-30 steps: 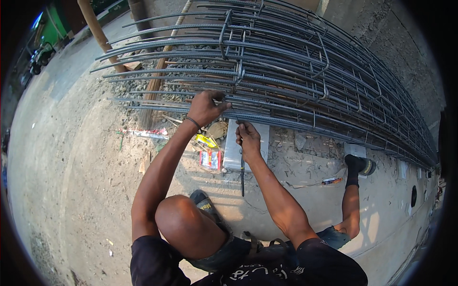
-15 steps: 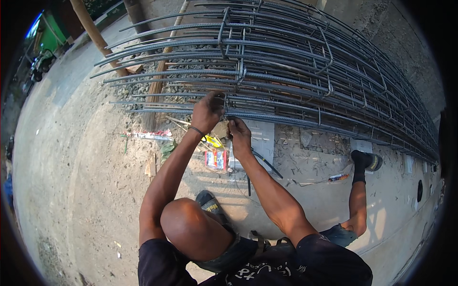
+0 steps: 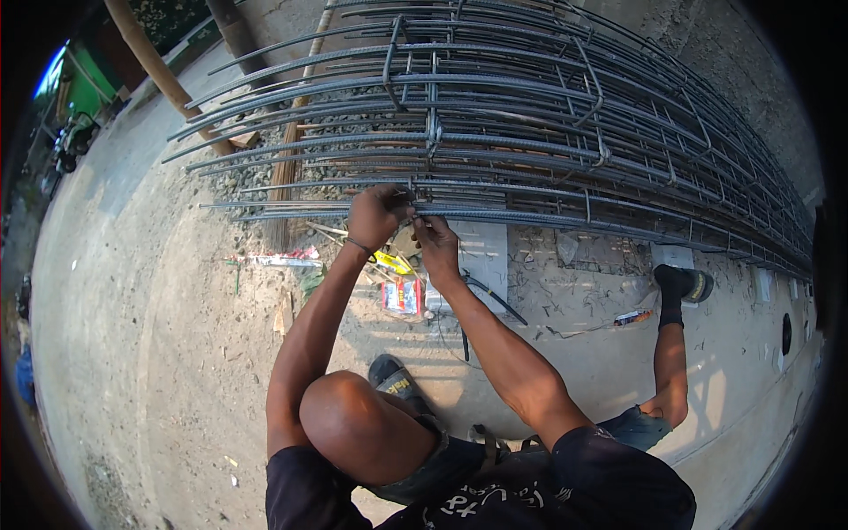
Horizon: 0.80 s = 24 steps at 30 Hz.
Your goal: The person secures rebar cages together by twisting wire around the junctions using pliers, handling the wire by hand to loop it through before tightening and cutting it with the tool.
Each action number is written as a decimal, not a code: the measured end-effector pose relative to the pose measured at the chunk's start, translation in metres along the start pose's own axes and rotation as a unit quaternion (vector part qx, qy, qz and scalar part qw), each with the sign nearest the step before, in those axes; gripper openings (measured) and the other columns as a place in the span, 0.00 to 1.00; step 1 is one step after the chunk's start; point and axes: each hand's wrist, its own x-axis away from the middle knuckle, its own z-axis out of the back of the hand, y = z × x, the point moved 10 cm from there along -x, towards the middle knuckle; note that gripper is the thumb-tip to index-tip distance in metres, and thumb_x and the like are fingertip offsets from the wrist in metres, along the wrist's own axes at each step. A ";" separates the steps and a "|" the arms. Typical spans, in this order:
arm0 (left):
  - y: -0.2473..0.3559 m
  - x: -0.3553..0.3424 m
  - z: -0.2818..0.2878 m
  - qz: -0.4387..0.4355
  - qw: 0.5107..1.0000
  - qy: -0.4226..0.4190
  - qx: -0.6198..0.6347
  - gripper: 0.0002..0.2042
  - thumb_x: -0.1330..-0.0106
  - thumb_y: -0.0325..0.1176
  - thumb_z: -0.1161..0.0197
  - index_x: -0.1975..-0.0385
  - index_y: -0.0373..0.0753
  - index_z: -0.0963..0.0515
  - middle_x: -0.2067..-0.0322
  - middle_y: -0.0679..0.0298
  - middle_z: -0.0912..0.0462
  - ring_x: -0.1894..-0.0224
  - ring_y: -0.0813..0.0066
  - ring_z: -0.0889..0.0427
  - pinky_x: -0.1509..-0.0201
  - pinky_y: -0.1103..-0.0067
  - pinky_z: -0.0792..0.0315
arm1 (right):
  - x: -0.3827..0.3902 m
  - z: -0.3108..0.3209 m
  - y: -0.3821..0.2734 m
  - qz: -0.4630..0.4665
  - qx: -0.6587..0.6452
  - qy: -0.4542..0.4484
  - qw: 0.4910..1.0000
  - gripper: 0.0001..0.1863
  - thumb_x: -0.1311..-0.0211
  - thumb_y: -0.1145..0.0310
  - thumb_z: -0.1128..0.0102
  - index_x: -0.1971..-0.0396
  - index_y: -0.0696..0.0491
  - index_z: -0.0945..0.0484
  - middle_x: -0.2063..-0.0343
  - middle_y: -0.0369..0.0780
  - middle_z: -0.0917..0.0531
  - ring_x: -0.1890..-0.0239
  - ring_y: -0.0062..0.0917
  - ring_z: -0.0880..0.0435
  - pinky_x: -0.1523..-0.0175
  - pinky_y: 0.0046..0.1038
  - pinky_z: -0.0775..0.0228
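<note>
A long cage of ribbed steel bars (image 3: 521, 141) with bent stirrups lies across the upper half of the head view. My left hand (image 3: 375, 215) is closed at the lowest bars, beside a stirrup, its fingers curled and its fingertips hidden. Just right of it, my right hand (image 3: 436, 243) pinches at the underside of the same bars. A thin dark wire (image 3: 440, 327) trails below the right hand and seems to run up into its fingers. Whatever the left fingers hold is too small to make out. The two hands nearly touch.
Under my right forearm lies a tool with long black handles (image 3: 496, 302). A yellow item (image 3: 391, 261) and a red-and-blue packet (image 3: 402, 298) lie between my arms. Wooden strips (image 3: 285, 168) and gravel sit under the bar ends. My sandalled foot (image 3: 397, 382) rests nearby.
The view has shifted slightly, so the bars sit a little further left. My left hand has come down a little, closer to my right hand at the lowest bars.
</note>
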 end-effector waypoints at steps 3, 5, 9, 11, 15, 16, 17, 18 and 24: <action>0.026 0.009 0.007 -0.079 0.992 0.058 -0.078 0.09 0.57 0.21 0.32 0.73 0.34 0.20 0.74 0.56 0.19 0.72 0.63 0.18 0.68 0.75 0.26 | 0.016 -0.005 -0.032 0.070 0.069 0.043 0.994 0.13 0.44 0.72 0.38 0.60 0.59 0.23 0.69 0.37 0.24 0.70 0.20 0.21 0.66 0.22 0.30; 0.041 0.016 0.009 -0.122 0.982 0.082 -0.117 0.08 0.57 0.22 0.33 0.75 0.35 0.21 0.77 0.57 0.21 0.74 0.60 0.20 0.70 0.73 0.27 | 0.019 -0.005 -0.040 0.067 0.102 0.084 0.989 0.09 0.46 0.73 0.36 0.65 0.59 0.22 0.71 0.36 0.24 0.72 0.19 0.23 0.67 0.21 0.32; 0.052 0.019 0.004 -0.153 0.969 0.089 -0.170 0.05 0.55 0.22 0.33 0.77 0.35 0.21 0.75 0.60 0.20 0.73 0.66 0.19 0.68 0.75 0.26 | 0.013 0.001 -0.044 0.095 0.124 0.129 0.979 0.05 0.48 0.75 0.37 0.73 0.60 0.21 0.75 0.38 0.24 0.79 0.19 0.23 0.74 0.21 0.34; 0.057 0.020 0.002 -0.189 0.969 0.069 -0.140 0.04 0.54 0.22 0.34 0.77 0.36 0.20 0.75 0.61 0.20 0.73 0.66 0.20 0.67 0.75 0.26 | 0.011 0.002 -0.039 0.097 0.127 0.128 0.979 0.04 0.49 0.75 0.37 0.73 0.59 0.21 0.76 0.39 0.23 0.79 0.22 0.22 0.73 0.23 0.33; 0.062 0.033 0.003 -0.229 0.967 0.020 -0.113 0.06 0.51 0.21 0.36 0.73 0.37 0.20 0.72 0.61 0.20 0.73 0.65 0.20 0.66 0.74 0.26 | 0.013 0.001 -0.044 0.118 0.163 0.120 0.972 0.02 0.48 0.77 0.40 0.75 0.60 0.23 0.78 0.39 0.24 0.80 0.22 0.21 0.75 0.23 0.33; 0.068 0.040 0.002 -0.265 0.953 0.011 -0.145 0.07 0.51 0.21 0.37 0.72 0.38 0.20 0.71 0.61 0.20 0.73 0.64 0.20 0.66 0.73 0.26 | 0.014 0.000 -0.048 0.135 0.171 0.119 0.969 0.03 0.48 0.78 0.40 0.76 0.61 0.24 0.79 0.38 0.25 0.81 0.19 0.22 0.77 0.22 0.34; 0.075 0.046 0.001 -0.300 0.937 0.002 -0.177 0.08 0.51 0.21 0.37 0.70 0.38 0.20 0.70 0.61 0.20 0.72 0.64 0.19 0.66 0.73 0.26 | 0.013 0.001 -0.045 0.120 0.168 0.122 0.971 0.02 0.49 0.78 0.40 0.76 0.60 0.23 0.78 0.39 0.24 0.79 0.22 0.21 0.75 0.24 0.32; 0.080 0.053 -0.002 -0.334 0.919 -0.007 -0.209 0.09 0.51 0.21 0.37 0.69 0.39 0.20 0.69 0.61 0.20 0.71 0.63 0.19 0.66 0.73 0.26 | 0.012 0.003 -0.042 0.107 0.165 0.125 0.972 0.02 0.50 0.78 0.40 0.75 0.59 0.22 0.77 0.40 0.23 0.78 0.25 0.21 0.72 0.25 0.31; 0.060 0.054 -0.001 -0.235 0.953 -0.054 -0.186 0.11 0.50 0.21 0.38 0.66 0.37 0.19 0.69 0.58 0.19 0.68 0.65 0.19 0.66 0.74 0.26 | 0.015 0.000 -0.045 0.119 0.163 0.119 0.972 0.03 0.51 0.80 0.40 0.74 0.59 0.22 0.76 0.42 0.22 0.76 0.29 0.20 0.70 0.27 0.30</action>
